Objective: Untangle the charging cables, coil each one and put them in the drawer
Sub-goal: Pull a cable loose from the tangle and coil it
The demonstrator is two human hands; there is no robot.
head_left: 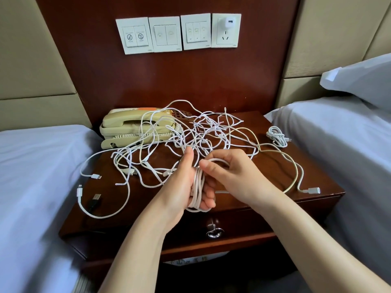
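Dark wooden bedside bench (275, 166) between 2 beds, mostly under tangled white charging cables (196, 132). Only 1 small white bundle (277, 136) coiled, back right. Another white coil (197, 187) round left hand (179, 182), fingers (208, 199) curled on it; right hand (232, 172) pinching its strand. Below, wooden drawer (243, 220) shut. White switch-plate lettering (135, 37) unreadable.

Beige corded telephone (127, 127) at back-left corner of tabletop (264, 166). Dark wood wall panel (169, 81) behind: three white switch plates (165, 34), one socket plate (226, 39), white USB charger (229, 23) plugged into its top. Left bed (31, 166) and right bed (338, 155) flank the side edges; pillow (364, 81) on right bed.
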